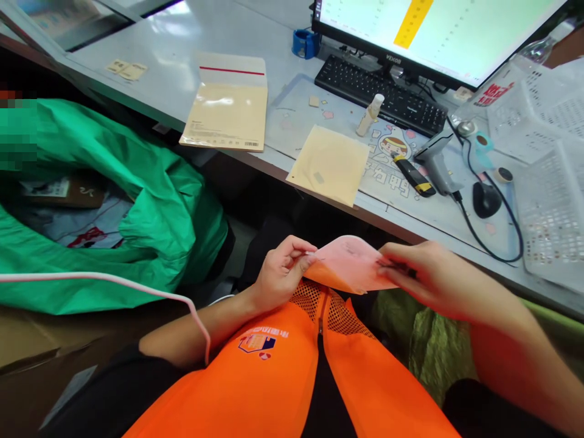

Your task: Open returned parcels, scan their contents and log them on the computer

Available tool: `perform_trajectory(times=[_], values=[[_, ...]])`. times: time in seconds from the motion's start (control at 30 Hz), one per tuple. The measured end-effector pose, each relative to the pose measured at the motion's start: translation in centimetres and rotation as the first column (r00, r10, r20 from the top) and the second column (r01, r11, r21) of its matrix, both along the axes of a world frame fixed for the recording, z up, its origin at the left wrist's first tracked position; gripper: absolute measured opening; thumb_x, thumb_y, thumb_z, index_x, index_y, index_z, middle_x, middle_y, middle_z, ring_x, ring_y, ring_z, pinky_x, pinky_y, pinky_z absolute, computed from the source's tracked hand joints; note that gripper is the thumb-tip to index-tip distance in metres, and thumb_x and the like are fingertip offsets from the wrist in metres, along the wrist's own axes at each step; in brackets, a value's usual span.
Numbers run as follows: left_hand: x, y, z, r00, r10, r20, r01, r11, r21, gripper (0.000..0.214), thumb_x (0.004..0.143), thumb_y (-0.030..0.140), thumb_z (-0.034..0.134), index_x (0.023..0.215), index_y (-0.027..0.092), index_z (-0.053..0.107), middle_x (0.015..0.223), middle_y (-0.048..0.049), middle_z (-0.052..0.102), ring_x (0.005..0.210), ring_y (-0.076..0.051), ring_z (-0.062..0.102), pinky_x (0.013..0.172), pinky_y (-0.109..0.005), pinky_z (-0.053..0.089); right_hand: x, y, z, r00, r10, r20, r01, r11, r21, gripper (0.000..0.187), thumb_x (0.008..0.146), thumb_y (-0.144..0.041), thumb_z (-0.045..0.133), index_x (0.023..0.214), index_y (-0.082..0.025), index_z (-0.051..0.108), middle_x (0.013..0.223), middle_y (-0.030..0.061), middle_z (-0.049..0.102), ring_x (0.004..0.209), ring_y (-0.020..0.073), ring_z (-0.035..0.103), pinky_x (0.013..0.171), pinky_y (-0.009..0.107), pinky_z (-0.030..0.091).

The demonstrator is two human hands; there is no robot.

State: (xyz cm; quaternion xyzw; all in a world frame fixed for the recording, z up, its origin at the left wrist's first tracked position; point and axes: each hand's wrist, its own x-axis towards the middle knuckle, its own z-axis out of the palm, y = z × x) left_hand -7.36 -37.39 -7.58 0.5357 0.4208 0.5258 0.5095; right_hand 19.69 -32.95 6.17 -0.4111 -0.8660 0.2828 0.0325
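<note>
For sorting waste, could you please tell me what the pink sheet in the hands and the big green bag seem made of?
The thin pink sheet, pinched between left hand and right hand, looks like matte paper, possibly thin film: it bends softly without glare. The large green bag seems synthetic fabric, with soft folds and slight sheen.
</note>
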Motion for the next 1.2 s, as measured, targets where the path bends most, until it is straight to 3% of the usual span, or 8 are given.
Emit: perform_trajectory(times=[0.1,0.17,0.33,0.4,0.53,0.8,1.0,1.2], values=[[0.1,0.6,0.5,1.000,-0.007,0.028,0.006,0.999,0.040,0.013,0.101,0.029,0.072,0.108,0.018,0.069,0.094,-0.0056,0.082,0.086,-0.016,0.080,0.073,-0.021,0.062,-1.8,-0.4,-2.7,0.998,0.062,-0.025,-0.065,0.989,-0.132,0.024,0.106,-0.027,0.057,0.084,-0.022,0.063,0.067,-0.0031,0.060,0.056,0.0109,0.052,0.054,0.024,0.040],[0.1,1.1,0.9,0.999,-0.025,0.043,0.022,0.998,0.063,0.012,0.102,0.028,0.071,0.109,0.018,0.069,0.101,-0.0072,0.083,0.091,-0.018,0.081,0.081,-0.025,0.065,-2.5,-0.7,-4.5,0.991,0.044,-0.125,-0.056,0.994,-0.097,0.020,0.105,-0.031,0.060,0.090,-0.021,0.067,0.087,0.0033,0.070,0.075,0.0149,0.064,0.069,0.026,0.050],[-0.5,2.6,1.6,0.997,0.053,0.063,-0.061,0.989,0.137,0.009,0.102,0.024,0.072,0.109,0.019,0.069,0.102,-0.0067,0.083,0.094,-0.018,0.082,0.083,-0.024,0.066,-1.9,-1.4,-6.4,0.945,-0.136,-0.299,0.129,0.991,-0.044,0.034,0.096,-0.042,0.076,0.122,-0.023,0.067,0.123,0.0105,0.074,0.109,0.0244,0.072,0.095,0.035,0.058],[-0.7,3.0,1.8,0.989,0.112,0.092,-0.126,0.977,0.170,0.010,0.101,0.024,0.073,0.108,0.019,0.068,0.100,-0.0067,0.083,0.094,-0.018,0.082,0.082,-0.024,0.066,-1.5,-1.6,-6.5,0.935,-0.196,-0.296,0.186,0.981,-0.060,0.035,0.098,-0.038,0.073,0.129,-0.023,0.064,0.122,0.0085,0.076,0.106,0.0233,0.075,0.092,0.033,0.059],[-0.6,3.4,2.2,0.981,0.150,0.125,-0.173,0.964,0.204,0.014,0.101,0.029,0.073,0.107,0.018,0.066,0.098,-0.0072,0.083,0.090,-0.018,0.082,0.078,-0.024,0.065,-1.7,-1.5,-6.6,0.911,-0.247,-0.329,0.256,0.967,-0.018,0.015,0.104,-0.026,0.058,0.113,-0.022,0.069,0.097,0.0038,0.078,0.081,0.0167,0.073,0.072,0.025,0.057],[-1.9,4.5,2.2,0.992,0.109,-0.055,-0.099,0.981,0.170,0.033,0.100,0.046,0.073,0.117,0.018,0.065,0.094,-0.0064,0.079,0.082,-0.016,0.077,0.070,-0.021,0.060,-0.9,-0.8,-6.9,0.770,-0.319,-0.553,0.414,0.909,0.053,0.018,0.098,-0.028,0.072,0.114,-0.024,0.065,0.094,0.0016,0.073,0.072,0.0143,0.066,0.062,0.024,0.055],[-2.7,5.4,3.0,0.982,0.106,-0.156,-0.066,0.968,0.244,0.032,0.098,0.041,0.075,0.119,0.018,0.070,0.085,-0.0012,0.075,0.074,-0.012,0.072,0.067,-0.019,0.057,-0.8,-0.6,-6.7,0.757,-0.192,-0.625,0.429,0.867,0.254,0.041,0.096,-0.016,0.073,0.135,-0.028,0.067,0.111,0.0038,0.077,0.076,0.0134,0.070,0.072,0.026,0.059],[-2.8,5.4,3.9,0.976,0.133,-0.172,-0.090,0.967,0.239,0.026,0.098,0.040,0.074,0.112,0.018,0.075,0.095,-0.0052,0.079,0.081,-0.015,0.075,0.071,-0.021,0.061,-0.6,-0.1,-4.3,0.886,0.108,-0.452,0.134,0.873,0.470,0.035,0.099,-0.005,0.060,0.125,-0.024,0.075,0.104,0.0086,0.076,0.093,0.0184,0.074,0.078,0.028,0.061]])
